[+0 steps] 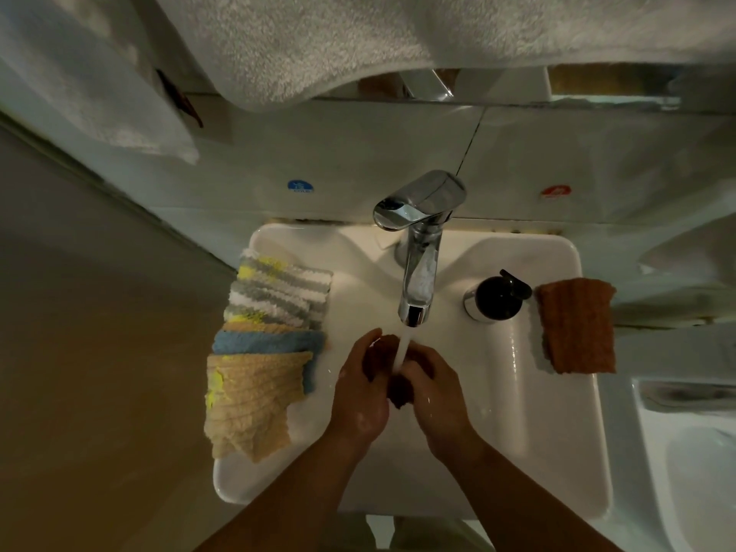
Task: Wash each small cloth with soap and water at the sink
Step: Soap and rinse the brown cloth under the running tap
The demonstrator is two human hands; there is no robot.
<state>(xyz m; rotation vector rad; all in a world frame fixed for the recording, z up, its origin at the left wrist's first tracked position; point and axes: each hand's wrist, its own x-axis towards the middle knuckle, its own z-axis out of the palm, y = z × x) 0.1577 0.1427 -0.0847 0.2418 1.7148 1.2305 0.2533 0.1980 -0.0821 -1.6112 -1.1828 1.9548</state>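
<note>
well, the left hand [360, 396] and the right hand [434, 400] are close together over the basin, fingers curled in. both are clamped on one small dark brown cloth [398, 394] bunched between them. a white stream of water [402, 352] falls from the chrome tap [418, 280] straight onto the cloth and the fingers, and both hands look wet.

just to the right of the tap, a dark soap dispenser [498, 298] stands on the white sink [557, 432]. beyond it an orange-brown cloth [577, 326] lies flat on the right rim, hanging a little over the outer edge.

on the left rim a row of small cloths lies overlapping. a tan cloth [247, 400] with a yellow patch is nearest me and droops off the side. a blue cloth [267, 341] shows behind it. then come grey-and-white striped cloths [278, 288], some with yellow in them.

on the wall behind the tap there's a blue sticker [300, 186] to the left and a red sticker [555, 191] to the right. a pale towel [358, 41] hangs above it all.
</note>
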